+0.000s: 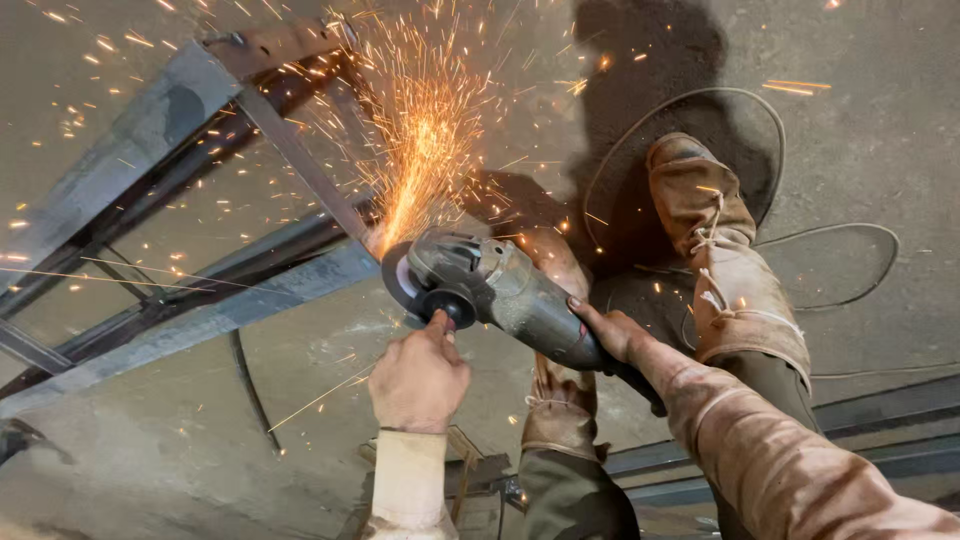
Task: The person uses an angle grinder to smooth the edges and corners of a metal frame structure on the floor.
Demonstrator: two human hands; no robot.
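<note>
A grey angle grinder [490, 285] is pressed with its disc against a steel frame [190, 250] lying on the concrete floor. Orange sparks [420, 130] spray up and away from the contact point. My left hand [418, 378] grips the grinder's black side handle near the disc. My right hand [610, 335] wraps the rear of the grinder body. Both sleeves are dusty and light brown.
My two worn leather boots [715, 240] stand on the floor just behind the grinder. The grinder's cable [770, 130] loops across the floor at the right. More steel bars [880, 440] lie at the lower right. A thin bent rod [250, 385] lies under the frame.
</note>
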